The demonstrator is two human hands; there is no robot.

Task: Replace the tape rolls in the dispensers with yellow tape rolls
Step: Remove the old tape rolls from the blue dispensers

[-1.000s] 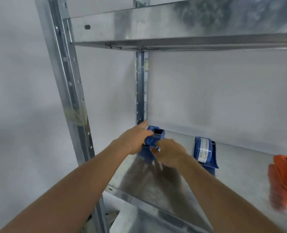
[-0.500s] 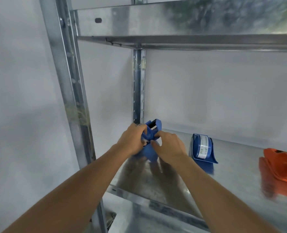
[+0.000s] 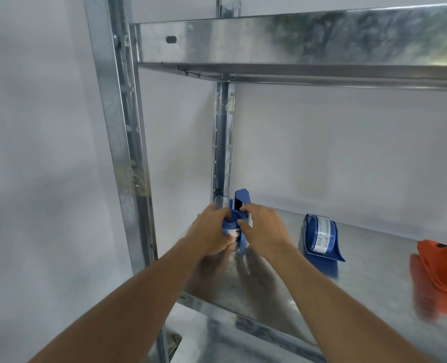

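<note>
head view, dispenser: blue dispenser [image 3: 240,205] tipped upright at the shelf's [image 3: 269,292] back-left corner, long axis vertical, between both hands
left grip: left hand [image 3: 206,235] curled round the roll [image 3: 230,227] at the dispenser's left side
right grip: right hand [image 3: 263,230] pinches the dispenser body
hidden: roll colour mostly covered; no yellow roll in view
neighbours: second blue dispenser [image 3: 320,238], orange dispenser [image 3: 439,268] to the right

Galvanized metal shelving [image 3: 269,289] against plain white wall [image 3: 335,153]; upright post [image 3: 117,127] at left.
</note>
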